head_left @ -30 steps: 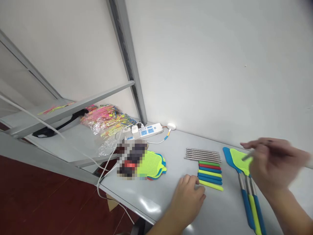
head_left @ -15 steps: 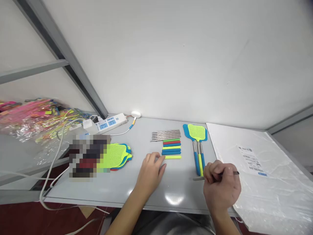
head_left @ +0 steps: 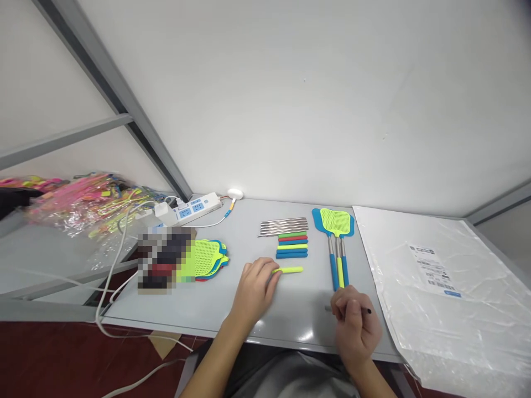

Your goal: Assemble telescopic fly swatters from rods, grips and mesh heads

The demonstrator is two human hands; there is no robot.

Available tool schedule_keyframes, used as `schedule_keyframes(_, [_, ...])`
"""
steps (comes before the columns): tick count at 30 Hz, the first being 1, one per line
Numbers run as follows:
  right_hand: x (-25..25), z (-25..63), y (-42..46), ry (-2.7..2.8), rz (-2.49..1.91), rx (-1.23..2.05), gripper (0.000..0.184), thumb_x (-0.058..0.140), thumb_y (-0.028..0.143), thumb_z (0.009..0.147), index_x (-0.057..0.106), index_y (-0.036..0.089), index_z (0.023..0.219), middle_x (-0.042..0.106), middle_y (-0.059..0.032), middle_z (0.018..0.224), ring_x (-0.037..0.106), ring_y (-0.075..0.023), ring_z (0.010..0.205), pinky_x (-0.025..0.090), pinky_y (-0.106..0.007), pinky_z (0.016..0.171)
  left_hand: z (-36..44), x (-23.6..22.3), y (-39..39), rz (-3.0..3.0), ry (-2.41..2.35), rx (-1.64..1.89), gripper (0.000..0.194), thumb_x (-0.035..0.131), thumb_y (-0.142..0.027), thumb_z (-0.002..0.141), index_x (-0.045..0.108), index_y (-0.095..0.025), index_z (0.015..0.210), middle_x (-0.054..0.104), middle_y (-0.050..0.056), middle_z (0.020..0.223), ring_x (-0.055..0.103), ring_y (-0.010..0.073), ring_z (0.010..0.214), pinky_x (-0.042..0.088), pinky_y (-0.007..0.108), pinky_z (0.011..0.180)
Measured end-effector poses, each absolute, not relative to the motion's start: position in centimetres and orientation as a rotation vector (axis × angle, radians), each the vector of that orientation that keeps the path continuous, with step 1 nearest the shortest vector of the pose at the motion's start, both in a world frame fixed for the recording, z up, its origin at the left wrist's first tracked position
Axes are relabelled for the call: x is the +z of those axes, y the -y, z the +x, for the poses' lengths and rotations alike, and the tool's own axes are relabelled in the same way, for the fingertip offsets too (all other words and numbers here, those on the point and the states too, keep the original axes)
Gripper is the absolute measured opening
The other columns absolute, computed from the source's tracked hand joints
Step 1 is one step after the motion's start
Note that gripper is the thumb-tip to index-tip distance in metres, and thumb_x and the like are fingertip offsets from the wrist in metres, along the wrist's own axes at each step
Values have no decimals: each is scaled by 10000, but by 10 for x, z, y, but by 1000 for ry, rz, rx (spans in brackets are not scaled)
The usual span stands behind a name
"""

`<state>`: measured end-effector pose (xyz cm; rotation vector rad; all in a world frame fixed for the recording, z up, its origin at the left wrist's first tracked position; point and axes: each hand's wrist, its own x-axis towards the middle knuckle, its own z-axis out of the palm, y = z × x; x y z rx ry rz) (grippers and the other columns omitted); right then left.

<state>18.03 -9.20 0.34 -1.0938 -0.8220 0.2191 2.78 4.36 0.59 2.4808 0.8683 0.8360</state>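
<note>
2 bare hands work at the near edge of a pale grey table (head_left: pixel 215 307). The left hand (head_left: pixel 254 290) sits loosely curled, its fingertips (head_left: pixel 267 272) at the end of a yellow-green foam sleeve (head_left: pixel 288 270); whether they touch or pinch it, I cannot tell. That sleeve lies flat on the table, just below a tight row of foam sleeves (head_left: pixel 292 245) in green, red, blue and yellow. Beyond the row lies a neat bundle of parallel steel rods (head_left: pixel 284 226).

The right hand (head_left: pixel 355 331) is closed around a thin steel rod (head_left: pixel 328 308), which runs across the fingers and ends in a dark tip (head_left: pixel 367 310) on the far side. Just above that hand, 3 long handles (head_left: pixel 338 271) with blue and yellow grips lie side by side, topped by a yellow-green and blue mesh fly swatter head (head_left: pixel 336 222).

Left of the hands is a pile of mesh swatter heads (head_left: pixel 206 258), beside a pixelated patch (head_left: pixel 166 260). Farther off are a white power strip (head_left: pixel 194 209) and a bag of pink and yellow pieces (head_left: pixel 83 204). A plastic sheet with a printed label (head_left: pixel 431 276) covers the table's right end.
</note>
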Motion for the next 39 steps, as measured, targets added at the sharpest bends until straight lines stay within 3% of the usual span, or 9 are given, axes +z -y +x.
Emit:
schedule_keyframes(7, [-14, 175, 100, 833, -1195, 334, 224, 455, 244, 948, 533, 201, 743, 471, 17, 647, 441, -136, 589, 316, -298, 555, 29, 0, -23, 2162, -859, 1333, 105, 568, -181, 900, 545, -217, 995, 655, 31, 943, 607, 170, 903, 475, 330, 816])
schedule_keyframes(14, [22, 175, 68, 541, -987, 567, 327, 441, 276, 962, 442, 196, 645, 329, 59, 556, 311, -91, 479, 229, -244, 459, 42, -1, -22, 2117, -709, 1012, 169, 658, -327, 855, 556, -206, 915, 636, 29, 860, 582, 172, 836, 476, 315, 766])
schedule_keyframes(22, [82, 156, 22, 678, -714, 719, 351, 436, 351, 951, 462, 208, 632, 292, 71, 520, 265, -82, 435, 255, -228, 435, 47, -2, -27, 2063, -727, 822, 184, 500, -278, 926, 536, -199, 764, 535, 4, 726, 483, 164, 742, 398, 284, 675])
schedule_keyframes(30, [76, 138, -3, 763, -732, 683, 367, 446, 381, 947, 474, 207, 624, 291, 71, 511, 274, -83, 437, 234, -237, 441, 44, -1, -31, 1936, -820, 720, 246, 401, -338, 956, 479, -197, 770, 537, 1, 731, 509, 156, 690, 391, 265, 622])
schedule_keyframes(39, [75, 138, -14, 858, -707, 775, 329, 435, 335, 954, 455, 204, 652, 297, 69, 545, 251, -79, 456, 217, -238, 446, 43, 6, -32, 1767, -807, 730, 254, 406, -361, 957, 548, -174, 859, 592, 29, 793, 532, 173, 737, 428, 280, 668])
